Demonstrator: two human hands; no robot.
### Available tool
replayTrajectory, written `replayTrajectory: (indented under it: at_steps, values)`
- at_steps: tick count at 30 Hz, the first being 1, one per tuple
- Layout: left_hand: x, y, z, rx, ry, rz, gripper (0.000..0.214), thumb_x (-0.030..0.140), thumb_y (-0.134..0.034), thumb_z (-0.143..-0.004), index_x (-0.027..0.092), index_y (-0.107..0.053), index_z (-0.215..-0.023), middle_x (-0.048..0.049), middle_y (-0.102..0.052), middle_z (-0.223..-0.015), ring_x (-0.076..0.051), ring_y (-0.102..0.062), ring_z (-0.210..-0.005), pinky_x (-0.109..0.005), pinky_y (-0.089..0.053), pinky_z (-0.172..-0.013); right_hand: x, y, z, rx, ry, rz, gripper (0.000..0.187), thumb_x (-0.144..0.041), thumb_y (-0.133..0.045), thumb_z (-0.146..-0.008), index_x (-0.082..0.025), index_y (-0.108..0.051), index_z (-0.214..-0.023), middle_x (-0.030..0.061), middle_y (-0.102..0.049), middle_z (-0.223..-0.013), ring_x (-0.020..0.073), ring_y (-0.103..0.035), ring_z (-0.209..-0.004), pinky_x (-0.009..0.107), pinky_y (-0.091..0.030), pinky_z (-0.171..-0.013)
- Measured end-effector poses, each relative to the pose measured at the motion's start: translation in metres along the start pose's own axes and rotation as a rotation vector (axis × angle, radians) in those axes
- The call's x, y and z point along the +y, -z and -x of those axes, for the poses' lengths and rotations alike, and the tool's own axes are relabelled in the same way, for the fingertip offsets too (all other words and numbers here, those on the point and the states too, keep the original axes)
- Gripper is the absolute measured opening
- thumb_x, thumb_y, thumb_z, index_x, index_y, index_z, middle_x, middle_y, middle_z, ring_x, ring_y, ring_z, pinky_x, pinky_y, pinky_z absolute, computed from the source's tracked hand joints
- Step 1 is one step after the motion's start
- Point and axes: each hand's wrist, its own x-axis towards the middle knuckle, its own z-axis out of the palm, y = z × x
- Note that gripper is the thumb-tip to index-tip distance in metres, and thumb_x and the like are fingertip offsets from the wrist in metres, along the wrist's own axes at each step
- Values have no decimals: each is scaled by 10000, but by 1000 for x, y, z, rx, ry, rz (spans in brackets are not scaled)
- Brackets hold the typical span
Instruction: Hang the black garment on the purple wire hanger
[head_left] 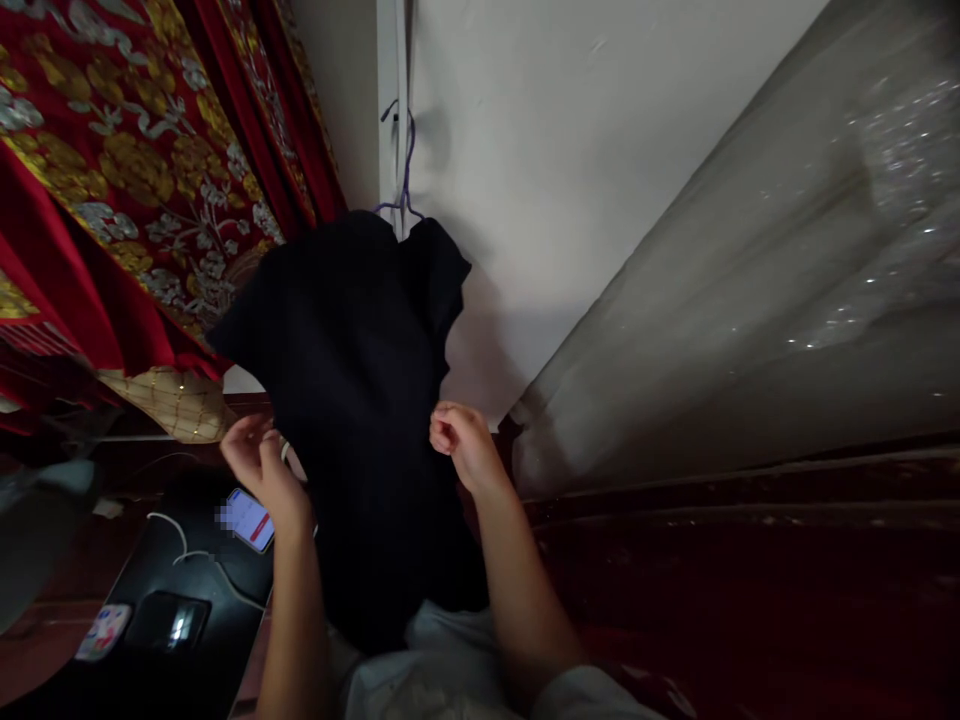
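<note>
A black garment (352, 400) hangs on a purple hanger (405, 190) against a white wall, its lower part draped down towards me. My left hand (259, 465) is at the garment's left edge with its fingers curled; what it grips is hard to make out. My right hand (465, 440) is at the right edge, fingers pinched together on the black fabric.
Red cloth with gold and white flowers (127, 140) hangs at the left. A grey sheer curtain (750, 300) fills the right. Below left, a lit phone (247, 520) with a white cable (176, 540) lies on a dark surface, beside a second dark device (166, 622).
</note>
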Motion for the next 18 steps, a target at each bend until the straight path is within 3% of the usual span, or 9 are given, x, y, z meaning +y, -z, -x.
replayTrajectory:
  at_steps: [2,3,4,7,9,14,18]
  values:
    - [1,-4,6,241,-333,16,250,213,-618,-820,226,-583,-1068,-25,-604,-1115,-181,-603,-1095,-286,-482,-954,-11,-3,7,-62,0,16,280,-338,-613,-726,-190,-479,-529,-52,-386,-446,51,-323,-413,221,-196,-446]
    - [3,-8,13,232,-436,22,213,191,-619,-831,212,-602,-1042,-28,-615,-1063,-183,-618,-1051,-305,-491,-950,-15,-5,10,-98,-2,34,281,-336,-617,-744,-185,-503,-537,-49,-404,-448,51,-333,-413,220,-199,-446]
    - [5,-12,22,103,-475,14,174,184,-618,-859,205,-621,-1032,-27,-626,-1020,-182,-629,-1014,-316,-499,-942,-20,-8,14,-135,-4,55,277,-338,-622,-760,-179,-536,-551,-45,-425,-449,52,-343,-410,219,-201,-445]
    - [14,-28,51,-460,-418,-49,181,196,-657,-938,205,-667,-1119,-41,-669,-1017,-182,-651,-982,-326,-520,-925,-31,-13,24,-221,-7,117,257,-344,-636,-803,-165,-634,-617,-40,-473,-445,57,-373,-403,216,-222,-439]
    - [16,-38,67,-652,-370,-66,248,184,-692,-944,215,-667,-1188,-51,-680,-1062,-178,-658,-996,-315,-532,-919,-36,-15,30,-247,5,151,246,-337,-641,-820,-161,-669,-651,-40,-489,-446,61,-396,-407,215,-250,-441]
    - [8,-56,81,-608,-335,-11,323,150,-694,-953,231,-687,-1265,-39,-689,-1027,-151,-672,-929,-280,-553,-870,-39,-16,35,-250,-15,167,235,-340,-642,-827,-163,-676,-675,-43,-498,-451,66,-421,-409,209,-272,-428]
    - [3,-67,80,-614,-226,4,379,132,-678,-944,236,-662,-1308,-22,-681,-960,-128,-667,-849,-257,-553,-821,-28,-19,28,-29,4,79,267,-403,-658,-800,-166,-679,-679,-46,-492,-449,56,-376,-384,204,-238,-398]
